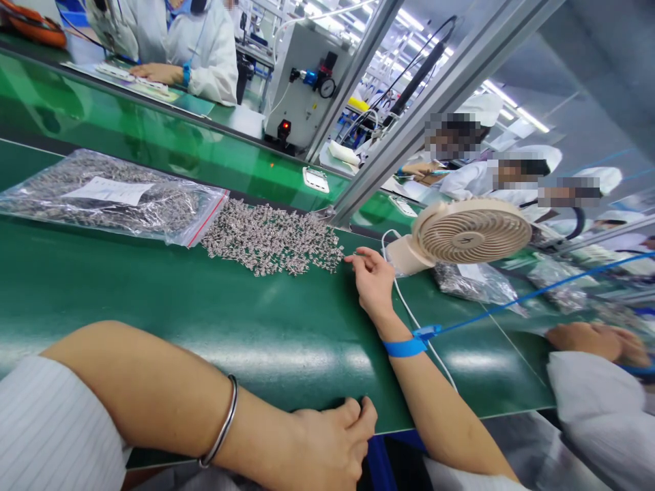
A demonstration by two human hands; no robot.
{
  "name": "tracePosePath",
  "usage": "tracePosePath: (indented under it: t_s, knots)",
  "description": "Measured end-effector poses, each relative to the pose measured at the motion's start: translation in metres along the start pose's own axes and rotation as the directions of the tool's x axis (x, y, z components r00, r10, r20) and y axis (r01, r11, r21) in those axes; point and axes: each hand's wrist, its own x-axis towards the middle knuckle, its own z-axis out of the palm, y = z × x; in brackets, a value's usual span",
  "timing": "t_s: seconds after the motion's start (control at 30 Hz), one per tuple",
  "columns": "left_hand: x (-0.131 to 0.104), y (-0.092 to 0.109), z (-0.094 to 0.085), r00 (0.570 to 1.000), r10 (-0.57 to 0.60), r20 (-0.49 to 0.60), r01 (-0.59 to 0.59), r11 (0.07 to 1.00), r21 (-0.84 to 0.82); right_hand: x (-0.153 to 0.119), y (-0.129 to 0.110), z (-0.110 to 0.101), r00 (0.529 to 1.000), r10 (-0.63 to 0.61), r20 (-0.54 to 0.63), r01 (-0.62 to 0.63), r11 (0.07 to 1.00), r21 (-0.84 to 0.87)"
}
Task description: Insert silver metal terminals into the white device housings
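Lying across the foreground, a smooth dark-green tabletop (205,300) is reflecting whitish light. A loose, flat pile of small silvery metal pieces (271,239) is resting on it, just beside a large clear plastic bag with a red closing line (177,218), which is containing many similar pieces. The right hand (376,276), wearing a blue wrist strap (404,348), is reaching to the right end of the pile; its fingers are bending partly, with small gaps, and I cannot tell whether they are gripping a piece. The left hand (332,440) is resting at the near table edge, fingers loosely curling; what is under them, I cannot tell. Near the right hand, a cream round plastic fan (471,232) is standing. Behind, a slanting silver-grey metal post (368,160) is crossing the view, a white-coated person (212,51) is working, and long ceiling lamps (516,109) are shining.
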Motion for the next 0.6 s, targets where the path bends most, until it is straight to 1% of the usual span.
tracePosePath:
  t_s: [0.1, 0.23, 0.27, 0.43, 0.53, 0.6]
  knots:
    - [0.0007, 0.0016, 0.0023, 0.999, -0.017, -0.028, 0.018, 1.0, 0.005, 0.0057, 0.004, 0.0031, 0.999, 0.03, -0.023, -0.029, 0.999, 0.037]
    - [0.0006, 0.0029, 0.0046, 0.998, -0.016, -0.054, 0.015, 1.0, -0.01, 0.009, 0.0049, 0.0063, 0.999, 0.021, 0.049, -0.025, 0.996, 0.083]
    - [0.0004, 0.0028, 0.0045, 0.998, -0.015, -0.056, 0.014, 1.0, -0.017, 0.009, 0.0047, 0.0063, 0.999, 0.011, 0.051, -0.015, 0.997, 0.081]
    - [-0.0011, 0.0004, 0.0017, 0.998, -0.02, -0.058, 0.019, 1.0, -0.025, 0.0078, 0.0045, 0.0041, 0.999, -0.014, -0.029, 0.015, 0.998, 0.06]
    - [-0.0015, -0.0008, 0.0007, 0.998, -0.017, -0.062, 0.016, 1.0, -0.019, 0.007, 0.0051, 0.0033, 0.999, -0.012, -0.038, 0.013, 0.999, 0.031]
    - [-0.0016, -0.0007, 0.0006, 0.998, -0.022, -0.065, 0.02, 1.0, -0.021, 0.0059, 0.0053, 0.0022, 0.999, -0.016, -0.045, 0.014, 0.999, -0.034]
